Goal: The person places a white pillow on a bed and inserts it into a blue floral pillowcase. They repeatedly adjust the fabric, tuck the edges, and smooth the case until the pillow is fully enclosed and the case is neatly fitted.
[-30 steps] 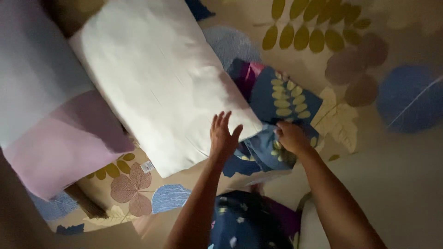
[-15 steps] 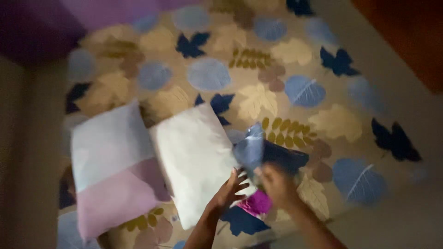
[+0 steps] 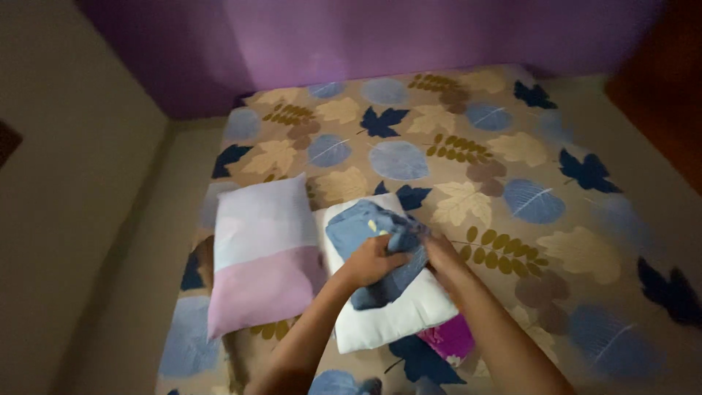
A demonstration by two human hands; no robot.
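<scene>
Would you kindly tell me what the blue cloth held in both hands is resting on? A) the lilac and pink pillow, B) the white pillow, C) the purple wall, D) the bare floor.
B: the blue cloth, gripped by the left hand and the right hand, lies on top of the white pillow, with the lilac and pink pillow lying beside it on the leaf-patterned bedsheet.

Dim room, soft blur, dark corners, no glare.
</scene>
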